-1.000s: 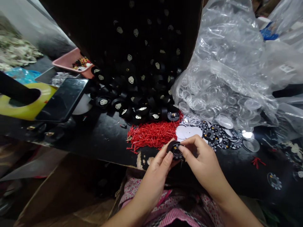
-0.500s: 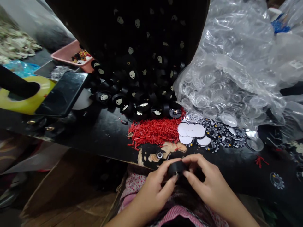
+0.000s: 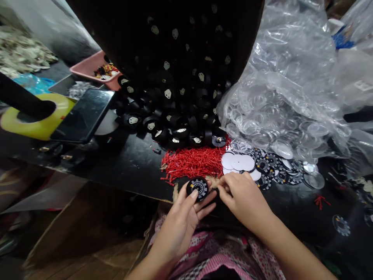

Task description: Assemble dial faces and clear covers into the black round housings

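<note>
A round black gauge (image 3: 198, 188) with a numbered dial face rests in my left hand (image 3: 181, 217), face up. The thumb presses on the dial while the other fingers lie beneath and beside the case. Just to the right, my right hand (image 3: 244, 198) has its thumb and fingers pinched together low over the table's front edge; what they hold, if anything, is hidden. Beyond both hands spreads a pile of thin red pointers (image 3: 192, 163). Loose dial discs (image 3: 266, 165), some white side up, lie to the right of the pointers.
Black gauge cases (image 3: 179, 132) spill from a dark container behind the pointers. A plastic bag (image 3: 279, 101) of clear round lenses stands at right. At left are a phone (image 3: 84, 114), a yellow tape roll (image 3: 37, 120) and a pink tray (image 3: 87, 64).
Both hands held the black case between them; now the left hand alone holds it, farther left, with the dial turned up. The right hand has let go and moved forward to the table edge.
</note>
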`<state>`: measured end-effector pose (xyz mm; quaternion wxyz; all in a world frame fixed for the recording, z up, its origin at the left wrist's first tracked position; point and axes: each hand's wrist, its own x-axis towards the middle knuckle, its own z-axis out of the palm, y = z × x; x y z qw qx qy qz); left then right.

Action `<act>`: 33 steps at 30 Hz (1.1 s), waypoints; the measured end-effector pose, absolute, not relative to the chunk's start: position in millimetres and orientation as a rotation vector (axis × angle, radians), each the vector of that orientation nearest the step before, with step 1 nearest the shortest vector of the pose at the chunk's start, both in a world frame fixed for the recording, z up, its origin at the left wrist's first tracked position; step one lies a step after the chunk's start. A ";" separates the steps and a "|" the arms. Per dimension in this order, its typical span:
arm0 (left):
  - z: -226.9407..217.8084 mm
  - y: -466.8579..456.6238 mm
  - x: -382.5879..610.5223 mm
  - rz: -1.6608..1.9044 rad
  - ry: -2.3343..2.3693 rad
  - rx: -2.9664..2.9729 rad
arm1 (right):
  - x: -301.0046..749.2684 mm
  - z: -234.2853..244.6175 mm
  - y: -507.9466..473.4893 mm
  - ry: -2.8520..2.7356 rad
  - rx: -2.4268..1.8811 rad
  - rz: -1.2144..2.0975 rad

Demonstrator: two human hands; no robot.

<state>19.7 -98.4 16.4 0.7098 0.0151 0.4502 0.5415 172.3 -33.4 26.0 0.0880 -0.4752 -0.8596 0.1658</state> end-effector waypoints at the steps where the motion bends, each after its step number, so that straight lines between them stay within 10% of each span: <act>1: 16.6 -97.3 20.6 1.172 0.966 0.005 | 174.2 25.6 -34.7 -2.492 -1.388 0.566; 33: 9.7 -89.2 39.3 1.155 1.184 0.529 | 179.0 45.3 -52.1 -2.091 -1.354 0.944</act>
